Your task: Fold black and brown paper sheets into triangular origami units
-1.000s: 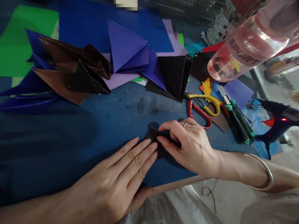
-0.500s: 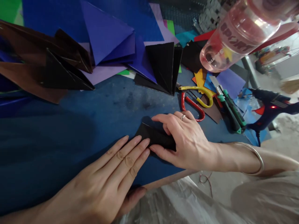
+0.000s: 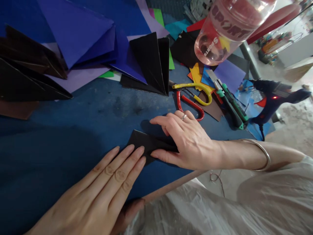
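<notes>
A small folded piece of black paper (image 3: 140, 139) lies flat on the blue tabletop, its right part hidden beneath my right hand. My left hand (image 3: 105, 182) rests open, with long fingers side by side and the fingertips pressing on the paper's lower left part; its thumb is tucked low at the table edge. Around the right end of the paper my right hand (image 3: 186, 140) is closed. Its thumb lies along the near side, and the other fingers curl over the far side. A ring and a bangle are on that hand and wrist.
Beyond my hands lie folded black paper cones (image 3: 149, 62), purple paper (image 3: 78, 36), and brown folded paper (image 3: 31, 55). Scissors (image 3: 190, 98), a green utility knife (image 3: 231, 104), a glue gun (image 3: 276, 98) with a red light, and a pink bottle (image 3: 227, 32) stand to the right.
The view has shifted, so most things appear further left and slightly higher. My left fingertips have moved a little away from my right thumb, showing more black paper between them.
</notes>
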Motion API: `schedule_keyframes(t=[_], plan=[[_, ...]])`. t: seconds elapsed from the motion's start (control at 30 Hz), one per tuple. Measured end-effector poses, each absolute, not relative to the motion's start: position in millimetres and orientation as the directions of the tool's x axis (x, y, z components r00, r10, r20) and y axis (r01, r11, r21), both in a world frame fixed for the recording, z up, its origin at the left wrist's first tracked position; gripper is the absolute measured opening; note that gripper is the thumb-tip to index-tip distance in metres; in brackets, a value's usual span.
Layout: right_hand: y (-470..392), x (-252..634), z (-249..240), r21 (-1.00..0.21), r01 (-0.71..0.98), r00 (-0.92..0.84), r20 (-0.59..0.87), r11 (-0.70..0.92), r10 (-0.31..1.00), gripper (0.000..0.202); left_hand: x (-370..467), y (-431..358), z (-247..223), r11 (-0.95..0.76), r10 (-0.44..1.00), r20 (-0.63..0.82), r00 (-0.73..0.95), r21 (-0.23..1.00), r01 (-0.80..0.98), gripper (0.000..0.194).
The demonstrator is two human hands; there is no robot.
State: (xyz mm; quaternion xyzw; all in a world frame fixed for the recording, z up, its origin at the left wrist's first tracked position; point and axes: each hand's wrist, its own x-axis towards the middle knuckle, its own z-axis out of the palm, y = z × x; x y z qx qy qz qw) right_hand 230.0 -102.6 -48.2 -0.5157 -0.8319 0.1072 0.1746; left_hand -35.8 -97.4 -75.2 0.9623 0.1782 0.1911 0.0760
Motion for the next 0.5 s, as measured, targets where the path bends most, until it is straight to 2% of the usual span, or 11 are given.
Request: schedule_keyframes(t=[0.23, 0.5], plan=[[-103.9, 232.7, -51.0, -0.514, 0.713, -0.405, 0.253, 0.477, 0.879, 0.041, -33.4, -94.3, -69.0, -0.944, 0.325, 0.36, 0.874, 0.174, 0.279, 0.049], [-106.0, 229.8, -52.8, -0.425, 0.753, -0.434, 0.253, 0.502, 0.865, 0.037, -31.6, -91.9, -65.5, -0.954, 0.3, 0.357, 0.885, 0.137, 0.268, 0.051]])
